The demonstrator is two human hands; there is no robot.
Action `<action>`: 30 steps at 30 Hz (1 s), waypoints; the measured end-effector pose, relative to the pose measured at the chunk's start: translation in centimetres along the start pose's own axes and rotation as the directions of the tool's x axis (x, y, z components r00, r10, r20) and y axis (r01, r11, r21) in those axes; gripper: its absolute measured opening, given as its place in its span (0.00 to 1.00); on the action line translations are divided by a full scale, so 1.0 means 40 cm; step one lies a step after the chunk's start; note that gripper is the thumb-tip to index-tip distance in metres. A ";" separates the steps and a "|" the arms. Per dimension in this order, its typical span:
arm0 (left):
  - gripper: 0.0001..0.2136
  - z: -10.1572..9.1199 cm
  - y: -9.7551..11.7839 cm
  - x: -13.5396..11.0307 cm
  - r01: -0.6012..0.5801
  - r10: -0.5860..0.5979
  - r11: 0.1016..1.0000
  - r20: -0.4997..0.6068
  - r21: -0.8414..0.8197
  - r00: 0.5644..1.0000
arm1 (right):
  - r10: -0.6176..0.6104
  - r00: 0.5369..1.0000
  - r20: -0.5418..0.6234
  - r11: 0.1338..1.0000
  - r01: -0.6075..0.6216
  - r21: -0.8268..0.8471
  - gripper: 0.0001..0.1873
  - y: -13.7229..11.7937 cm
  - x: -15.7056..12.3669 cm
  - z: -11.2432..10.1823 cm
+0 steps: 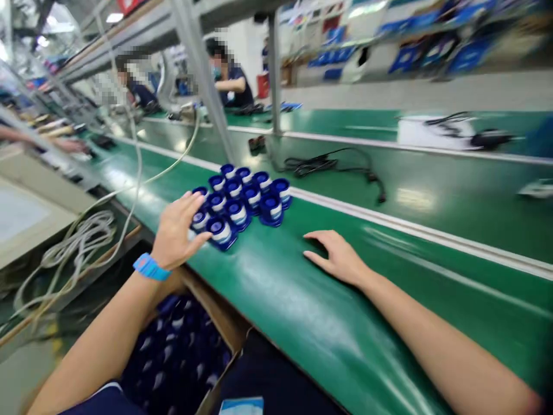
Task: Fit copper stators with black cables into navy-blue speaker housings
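Loose white cables (82, 236) lie far left, and a cardboard box (224, 323) of blurred blue parts sits below the green worktop (302, 311). The left hand (177, 230), with a blue wristband (151, 267), is spread, fingers against the left edge of a cluster of blue spools (242, 199) standing on the worktop. A black cable (328, 164) lies behind. The right hand (337, 256) rests flat, palm down, empty, fingers pointing left, apart from the spools.

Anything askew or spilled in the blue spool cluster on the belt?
Nothing stands out. The small blue-and-white round plastic spools stand upright in tight rows on the green conveyor belt; left hand touches the cluster's left edge, right hand lies flat, apart.
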State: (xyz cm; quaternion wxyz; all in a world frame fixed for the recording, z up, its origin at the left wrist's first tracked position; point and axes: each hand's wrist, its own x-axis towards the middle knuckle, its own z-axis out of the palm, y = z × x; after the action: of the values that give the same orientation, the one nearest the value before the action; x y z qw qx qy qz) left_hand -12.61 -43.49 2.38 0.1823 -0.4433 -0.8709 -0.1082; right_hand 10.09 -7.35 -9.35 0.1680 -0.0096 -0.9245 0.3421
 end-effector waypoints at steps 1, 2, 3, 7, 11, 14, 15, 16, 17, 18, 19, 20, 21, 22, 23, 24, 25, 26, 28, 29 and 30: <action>0.36 -0.013 -0.056 -0.108 0.176 -0.175 0.984 -0.052 0.026 0.983 | -0.066 0.997 0.037 0.992 0.069 -0.108 0.21 0.003 -0.001 0.007; 0.34 -0.018 -0.106 -0.227 0.342 -0.337 0.938 -0.084 0.053 0.938 | -0.119 0.990 0.070 0.973 0.130 -0.190 0.21 0.005 -0.001 0.014; 0.31 -0.016 -0.146 -0.352 0.488 -0.481 0.869 -0.099 0.083 0.871 | -0.152 0.984 0.095 0.955 0.171 -0.244 0.21 0.007 -0.001 0.020; 0.18 0.040 -0.172 -0.844 0.848 -0.881 0.470 0.071 0.245 0.468 | -0.213 0.972 0.104 0.893 0.237 -0.382 0.25 0.007 -0.004 0.040; 0.16 0.116 -0.053 -1.182 0.900 -0.968 0.192 0.225 0.391 0.109 | -0.284 0.951 0.121 0.816 0.307 -0.490 0.28 -0.009 0.000 0.050; 0.18 0.157 0.005 -1.326 0.874 -0.968 0.047 0.239 0.483 -0.080 | -0.319 0.938 0.139 0.785 0.343 -0.516 0.28 -0.020 0.005 0.059; 0.19 0.169 0.009 -1.360 0.861 -0.965 0.008 0.230 0.508 -0.126 | -0.323 0.937 0.133 0.785 0.344 -0.515 0.28 -0.020 0.006 0.063; 0.20 0.179 0.007 -1.388 0.849 -0.962 -0.023 0.219 0.528 -0.163 | -0.325 0.937 0.124 0.789 0.341 -0.511 0.28 -0.017 0.005 0.067; 0.21 0.190 -0.001 -1.411 0.838 -0.960 -0.051 0.205 0.543 -0.191 | -0.324 0.939 0.119 0.794 0.338 -0.506 0.27 -0.011 0.004 0.070; 0.21 0.200 -0.013 -1.430 0.830 -0.958 -0.077 0.188 0.553 -0.214 | -0.321 0.940 0.113 0.800 0.333 -0.499 0.26 -0.002 0.002 0.073; 0.22 0.210 -0.026 -1.446 0.823 -0.957 -0.105 0.167 0.559 -0.236 | -0.318 0.942 0.111 0.806 0.330 -0.491 0.25 0.010 -0.001 0.075; 0.23 0.220 -0.041 -1.458 0.817 -0.956 -0.135 0.144 0.561 -0.257 | -0.311 0.944 0.111 0.813 0.325 -0.483 0.24 0.023 -0.004 0.076; 0.24 0.229 -0.056 -1.466 0.813 -0.954 -0.162 0.123 0.559 -0.275 | -0.301 0.947 0.112 0.821 0.317 -0.475 0.23 0.037 -0.007 0.077; 0.24 0.237 -0.072 -1.473 0.814 -0.952 -0.178 0.111 0.553 -0.284 | -0.285 0.952 0.112 0.831 0.303 -0.467 0.23 0.049 -0.010 0.077; 0.25 0.244 -0.088 -1.478 0.819 -0.952 -0.181 0.111 0.544 -0.284 | -0.267 0.957 0.112 0.842 0.288 -0.457 0.23 0.060 -0.012 0.077; 0.24 0.250 -0.105 -1.481 0.828 -0.953 -0.175 0.120 0.533 -0.279 | -0.251 0.962 0.111 0.851 0.274 -0.448 0.24 0.067 -0.013 0.076; 0.24 0.254 -0.123 -1.485 0.836 -0.953 -0.167 0.132 0.523 -0.273 | -0.240 0.965 0.109 0.857 0.263 -0.443 0.24 0.071 -0.014 0.076; 0.24 0.257 -0.141 -1.488 0.840 -0.952 -0.163 0.142 0.517 -0.272 | -0.235 0.966 0.104 0.860 0.256 -0.441 0.25 0.073 -0.014 0.076; 0.23 0.256 -0.179 -1.496 0.840 -0.945 -0.172 0.155 0.514 -0.288 | -0.235 0.967 0.096 0.859 0.253 -0.446 0.25 0.067 -0.013 0.077; 0.22 0.254 -0.197 -1.501 0.839 -0.940 -0.172 0.169 0.516 -0.296 | -0.234 0.968 0.091 0.857 0.250 -0.451 0.26 0.061 -0.012 0.078; 0.22 0.249 -0.214 -1.505 0.842 -0.936 -0.159 0.193 0.516 -0.295 | -0.231 0.969 0.089 0.855 0.245 -0.457 0.27 0.054 -0.011 0.078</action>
State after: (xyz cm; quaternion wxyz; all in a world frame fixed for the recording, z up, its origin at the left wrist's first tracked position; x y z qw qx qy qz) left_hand 10.77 -89.09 -31.80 -0.1761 0.3844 -0.9062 -0.0051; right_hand 9.29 -7.71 -13.07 0.1873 0.0702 -0.9758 0.0877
